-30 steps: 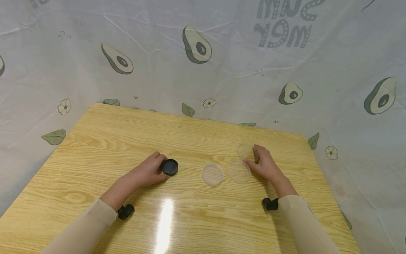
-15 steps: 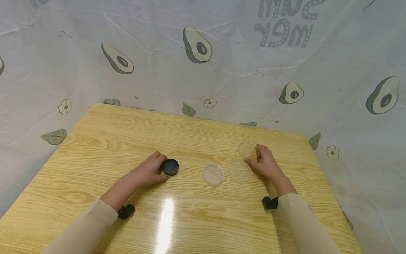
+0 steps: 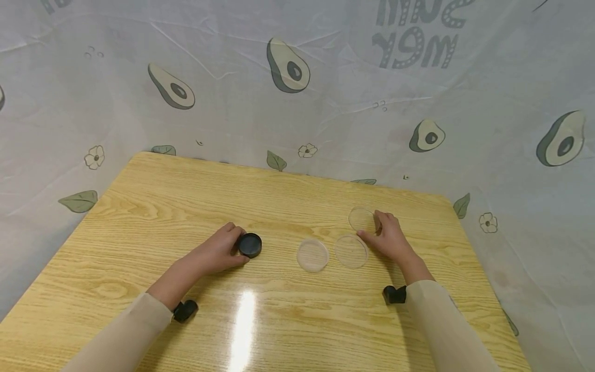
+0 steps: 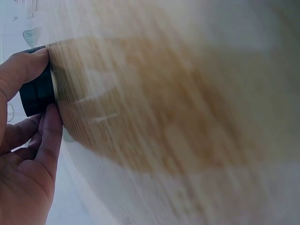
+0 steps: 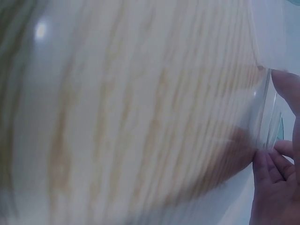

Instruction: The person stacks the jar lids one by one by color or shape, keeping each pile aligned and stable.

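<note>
On the left of the wooden table, my left hand [image 3: 220, 250] grips a black, shallow round container [image 3: 250, 245] by its side. In the left wrist view the thumb lies on one side of the black container [image 4: 38, 93] and fingers on the other. My right hand [image 3: 388, 237] pinches the edge of a clear round dish [image 3: 360, 219], the farthest of three see-through dishes. Its rim [image 5: 265, 112] shows between thumb and fingers in the right wrist view. A second clear dish [image 3: 351, 251] lies just nearer, by the thumb, and a third clear dish [image 3: 312, 256] lies left of that.
The wooden table [image 3: 297, 320] has a bright light reflection near its front. Behind it hangs a pale curtain [image 3: 223, 103] printed with avocados, leaves and flowers. A black wrist camera [image 3: 185, 311] sits at the left cuff and another black camera [image 3: 394, 294] at the right cuff.
The right hand has shifted slightly to the right, and the far clear dish sits a touch farther back than one second ago. The left hand and black container stay put.
</note>
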The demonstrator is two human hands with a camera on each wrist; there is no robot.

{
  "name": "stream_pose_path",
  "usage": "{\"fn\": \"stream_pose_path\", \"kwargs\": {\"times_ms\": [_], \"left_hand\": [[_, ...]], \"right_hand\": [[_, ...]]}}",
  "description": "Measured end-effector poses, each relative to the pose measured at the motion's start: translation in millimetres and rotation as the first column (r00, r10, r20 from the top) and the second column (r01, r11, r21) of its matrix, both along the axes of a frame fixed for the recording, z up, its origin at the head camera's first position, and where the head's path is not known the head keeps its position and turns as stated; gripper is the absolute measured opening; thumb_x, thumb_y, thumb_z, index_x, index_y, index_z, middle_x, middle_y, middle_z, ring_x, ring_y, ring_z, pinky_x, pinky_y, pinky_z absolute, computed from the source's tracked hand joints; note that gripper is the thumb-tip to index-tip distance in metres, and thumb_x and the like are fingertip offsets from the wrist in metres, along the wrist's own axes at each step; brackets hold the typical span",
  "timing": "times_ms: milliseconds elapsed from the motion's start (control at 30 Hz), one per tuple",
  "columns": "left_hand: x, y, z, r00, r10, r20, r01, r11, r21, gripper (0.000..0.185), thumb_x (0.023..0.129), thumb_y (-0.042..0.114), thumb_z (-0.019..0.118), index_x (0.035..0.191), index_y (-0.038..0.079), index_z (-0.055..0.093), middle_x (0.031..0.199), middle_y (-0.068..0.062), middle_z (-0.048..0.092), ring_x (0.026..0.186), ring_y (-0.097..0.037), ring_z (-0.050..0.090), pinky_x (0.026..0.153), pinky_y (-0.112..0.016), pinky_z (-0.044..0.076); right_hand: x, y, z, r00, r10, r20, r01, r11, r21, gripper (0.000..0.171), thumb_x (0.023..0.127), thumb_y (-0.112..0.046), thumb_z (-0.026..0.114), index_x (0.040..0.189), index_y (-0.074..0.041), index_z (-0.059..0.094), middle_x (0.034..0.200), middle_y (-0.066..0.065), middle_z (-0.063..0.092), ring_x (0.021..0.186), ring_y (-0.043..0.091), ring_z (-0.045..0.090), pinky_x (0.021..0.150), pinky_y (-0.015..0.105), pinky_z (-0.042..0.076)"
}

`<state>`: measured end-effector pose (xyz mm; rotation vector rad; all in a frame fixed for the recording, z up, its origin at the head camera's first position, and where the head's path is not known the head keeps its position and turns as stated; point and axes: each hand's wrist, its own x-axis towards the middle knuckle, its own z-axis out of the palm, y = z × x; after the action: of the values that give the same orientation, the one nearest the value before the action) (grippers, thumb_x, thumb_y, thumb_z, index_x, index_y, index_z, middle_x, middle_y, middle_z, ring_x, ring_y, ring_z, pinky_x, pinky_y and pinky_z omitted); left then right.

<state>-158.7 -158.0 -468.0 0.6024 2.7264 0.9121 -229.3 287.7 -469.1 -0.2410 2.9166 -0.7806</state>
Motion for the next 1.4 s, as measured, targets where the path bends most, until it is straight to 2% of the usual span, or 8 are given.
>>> {"fn": "stream_pose_path", "kwargs": {"times_ms": [133, 200, 333, 400, 467, 667, 867, 1400], "left_hand": [[0.3, 0.6, -0.2, 1.0, 0.0, -0.003, 0.0, 1.0, 0.002, 0.045, 0.082, 0.023, 0.077, 0.117, 0.002, 0.057, 0.096, -0.006, 0.049, 0.08, -0.015, 0.043, 0.072, -0.031, 0.04], [0.5, 0.8, -0.2, 1.0, 0.0, -0.003, 0.0, 1.0, 0.002, 0.045, 0.082, 0.023, 0.077, 0.117, 0.002, 0.057, 0.096, -0.006, 0.049, 0.08, -0.015, 0.044, 0.072, -0.031, 0.04], [1.0, 1.0, -0.4, 1.0, 0.003, -0.006, -0.003, 1.0, -0.002, 0.046, 0.082, 0.023, 0.077, 0.118, 0.002, 0.057, 0.097, -0.007, 0.05, 0.081, -0.015, 0.044, 0.073, -0.031, 0.04], [1.3, 0.8, -0.5, 1.0, 0.006, -0.009, -0.006, 1.0, -0.002, 0.046, 0.082, 0.023, 0.077, 0.118, 0.001, 0.057, 0.097, -0.007, 0.05, 0.081, -0.016, 0.044, 0.073, -0.032, 0.04], [1.6, 0.8, -0.5, 1.0, 0.006, -0.01, -0.006, 1.0, -0.003, 0.046, 0.082, 0.023, 0.077, 0.118, 0.001, 0.057, 0.097, -0.007, 0.05, 0.08, -0.016, 0.044, 0.073, -0.031, 0.04], [1.3, 0.9, -1.9, 1.0, 0.003, -0.009, -0.003, 1.0, -0.004, 0.046, 0.082, 0.023, 0.077, 0.118, 0.001, 0.057, 0.096, -0.007, 0.05, 0.08, -0.016, 0.044, 0.072, -0.031, 0.04], [0.7, 1.3, -3.6, 1.0, 0.002, -0.013, -0.002, 1.0, -0.007, 0.046, 0.082, 0.023, 0.077, 0.117, 0.001, 0.057, 0.097, -0.007, 0.05, 0.08, -0.015, 0.044, 0.072, -0.031, 0.041], [0.6, 0.7, -4.9, 1.0, 0.003, -0.013, -0.003, 1.0, -0.007, 0.047, 0.083, 0.024, 0.077, 0.119, 0.002, 0.057, 0.098, -0.007, 0.05, 0.08, -0.016, 0.045, 0.072, -0.031, 0.041]], "right_hand": [[-0.3, -0.1, -1.9, 0.999, -0.009, -0.042, 0.008, 1.0, -0.015, 0.058, 0.087, -0.044, 0.07, 0.1, 0.004, 0.041, 0.104, 0.02, 0.041, 0.094, 0.03, 0.037, 0.072, 0.042, 0.031], [-0.2, 1.0, -2.8, 0.999, -0.016, -0.044, 0.015, 1.0, -0.02, 0.06, 0.086, -0.045, 0.07, 0.094, 0.003, 0.036, 0.096, 0.018, 0.037, 0.088, 0.028, 0.035, 0.07, 0.041, 0.03], [3.3, 5.8, -1.9, 0.999, -0.03, -0.019, 0.03, 0.999, -0.028, 0.07, 0.087, -0.048, 0.069, 0.124, 0.006, 0.044, 0.125, 0.027, 0.043, 0.107, 0.035, 0.042, 0.081, 0.048, 0.039], [6.1, 9.2, -1.0, 0.999, -0.035, -0.01, 0.035, 0.999, -0.029, 0.086, 0.087, -0.05, 0.068, 0.143, 0.005, 0.034, 0.14, 0.029, 0.037, 0.118, 0.038, 0.041, 0.089, 0.053, 0.04], [10.2, 12.4, 1.1, 0.999, -0.041, -0.004, 0.041, 0.999, -0.028, 0.094, 0.086, -0.051, 0.068, 0.15, 0.004, 0.026, 0.146, 0.029, 0.033, 0.124, 0.04, 0.04, 0.096, 0.057, 0.04], [23.7, 19.7, 6.6, 0.999, -0.044, -0.018, 0.044, 0.999, -0.004, 0.095, 0.087, -0.051, 0.067, 0.15, 0.005, 0.024, 0.142, 0.029, 0.036, 0.115, 0.039, 0.044, 0.094, 0.058, 0.042], [37.9, 28.0, 9.8, 0.999, -0.039, -0.017, 0.039, 0.999, -0.013, 0.094, 0.087, -0.049, 0.068, 0.15, 0.006, 0.024, 0.14, 0.03, 0.036, 0.122, 0.046, 0.044, 0.098, 0.06, 0.042], [77.1, 35.6, 10.4, 0.995, -0.014, -0.097, 0.015, 1.0, 0.016, 0.088, 0.085, -0.041, 0.073, 0.146, 0.007, 0.032, 0.134, 0.029, 0.043, 0.115, 0.042, 0.048, 0.092, 0.059, 0.044]]}}
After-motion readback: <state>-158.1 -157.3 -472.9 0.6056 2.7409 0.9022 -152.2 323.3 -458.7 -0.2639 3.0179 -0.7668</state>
